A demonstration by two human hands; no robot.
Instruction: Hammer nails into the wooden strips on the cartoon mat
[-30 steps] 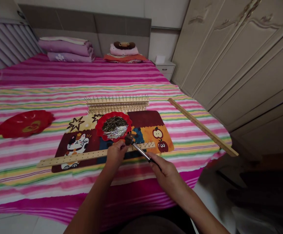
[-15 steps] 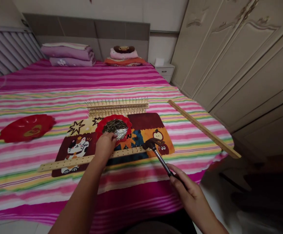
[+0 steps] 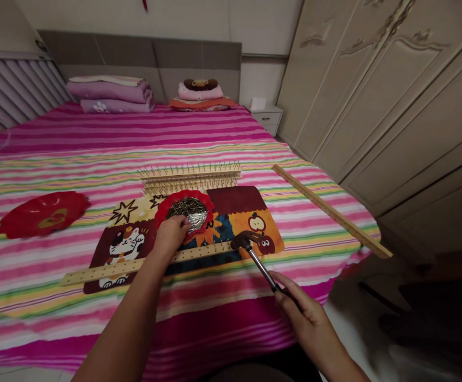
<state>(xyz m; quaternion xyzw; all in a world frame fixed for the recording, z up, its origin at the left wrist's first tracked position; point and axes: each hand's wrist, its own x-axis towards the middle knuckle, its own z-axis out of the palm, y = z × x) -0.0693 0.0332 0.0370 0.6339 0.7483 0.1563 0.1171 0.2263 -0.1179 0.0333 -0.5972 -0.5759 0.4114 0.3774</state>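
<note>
The right hand [image 3: 308, 318] is closed on a hammer [image 3: 256, 262] above the wooden strip [image 3: 199, 253], and the left hand [image 3: 170, 237] curls at the red dish [image 3: 203, 197] of nails; I cannot tell if it holds one.

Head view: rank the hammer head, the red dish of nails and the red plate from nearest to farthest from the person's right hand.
From the right hand:
1. The hammer head, ahead, over the mat.
2. The red dish of nails, farther left, on the mat.
3. The red plate, far left, on the bedspread.
</note>
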